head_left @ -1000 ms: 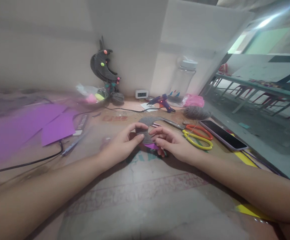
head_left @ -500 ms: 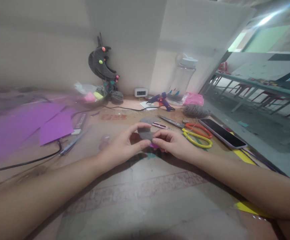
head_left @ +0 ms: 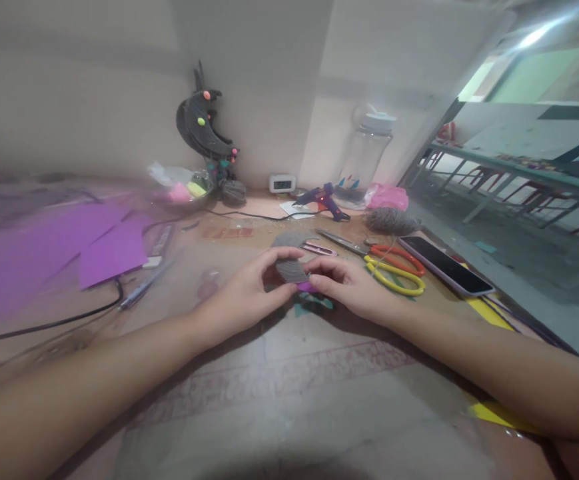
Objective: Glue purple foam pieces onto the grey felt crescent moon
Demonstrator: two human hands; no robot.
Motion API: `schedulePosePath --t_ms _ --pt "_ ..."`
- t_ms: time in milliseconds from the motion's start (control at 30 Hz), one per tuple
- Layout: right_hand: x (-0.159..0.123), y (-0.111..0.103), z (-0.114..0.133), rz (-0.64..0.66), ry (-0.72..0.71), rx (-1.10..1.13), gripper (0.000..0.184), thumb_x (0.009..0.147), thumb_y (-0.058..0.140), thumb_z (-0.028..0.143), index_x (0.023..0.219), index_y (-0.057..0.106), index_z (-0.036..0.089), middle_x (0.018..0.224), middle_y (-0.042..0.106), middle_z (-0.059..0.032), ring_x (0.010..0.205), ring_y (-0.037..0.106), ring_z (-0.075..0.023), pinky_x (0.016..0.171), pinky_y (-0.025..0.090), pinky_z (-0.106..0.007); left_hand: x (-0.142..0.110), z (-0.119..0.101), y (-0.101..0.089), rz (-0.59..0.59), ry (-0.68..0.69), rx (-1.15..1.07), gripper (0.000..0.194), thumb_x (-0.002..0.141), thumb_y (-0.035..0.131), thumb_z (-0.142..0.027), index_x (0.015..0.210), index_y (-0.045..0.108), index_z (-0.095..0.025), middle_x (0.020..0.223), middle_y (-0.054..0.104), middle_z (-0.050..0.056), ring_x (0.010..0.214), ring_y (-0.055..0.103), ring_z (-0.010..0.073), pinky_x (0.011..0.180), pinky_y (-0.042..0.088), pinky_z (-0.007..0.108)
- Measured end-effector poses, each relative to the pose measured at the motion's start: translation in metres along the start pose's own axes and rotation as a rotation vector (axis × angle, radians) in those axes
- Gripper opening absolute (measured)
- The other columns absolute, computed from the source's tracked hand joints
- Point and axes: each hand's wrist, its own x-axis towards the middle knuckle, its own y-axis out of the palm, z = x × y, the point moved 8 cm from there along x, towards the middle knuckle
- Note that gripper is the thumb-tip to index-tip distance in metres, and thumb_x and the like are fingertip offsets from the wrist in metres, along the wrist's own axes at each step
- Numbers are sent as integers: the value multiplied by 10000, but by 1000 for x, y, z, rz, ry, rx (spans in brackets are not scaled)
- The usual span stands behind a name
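Left hand [head_left: 246, 293] curled around the small grey ridged piece [head_left: 292, 270], fingers above, thumb below, and the right hand [head_left: 346, 283] pinching in at its near right edge. Grey covers most of what shows, purple [head_left: 306, 287] peeks out at that edge, so the covering looks well along but incomplete; its underside can't be seen. All of this sits left of the scissors [head_left: 359, 251]! Beyond the scissors, the glue gun [head_left: 325, 197] and grey yarn [head_left: 393, 221].
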Motion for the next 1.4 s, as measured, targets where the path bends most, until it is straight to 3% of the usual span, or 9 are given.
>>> schedulePosePath --t_ms 533,1000,1100,1200,1300,1400 --pt "-1 2 -4 29 65 22 203 866 613 349 780 571 170 632 527 39 523 473 -86 505 377 -230 0 2 1 27 -84 -39 465 848 623 -257 1296 497 -242 740 628 -28 612 587 117 545 470 221" --pt "-2 -1 -5 -17 112 68 274 872 604 430 772 558 180 553 449 74 442 421 -72 444 344 -222 1 6 -1 19 -83 -45 449 848 631 -252 1280 509 -245 726 624 -27 617 574 121 540 440 223" --pt "-2 -1 -4 -4 111 58 276 871 602 448 862 605 172 565 457 72 457 422 -77 456 345 -228 0 6 2 44 -84 -71 457 855 625 -248 1293 493 -244 716 623 -30 600 571 120 524 434 221" --pt "0 1 -2 6 90 26 287 843 636 438 948 644 171 645 525 49 509 439 -78 483 343 -229 0 4 6 78 -54 -93 421 866 612 -247 1273 505 -244 787 633 -15 606 574 111 531 452 223" --pt "1 4 -2 9 98 -6 245 825 664 411 836 645 167 678 559 31 546 449 -81 504 348 -229 -1 2 6 67 -12 -46 380 869 615 -264 1240 539 -246 944 647 21 661 589 107 590 487 241" --pt "1 6 -2 0 117 -18 243 825 659 396 776 635 160 652 561 25 553 460 -89 513 357 -232 -2 2 5 62 5 -52 510 858 646 -304 1338 476 -274 1085 637 53 739 617 125 665 519 270"
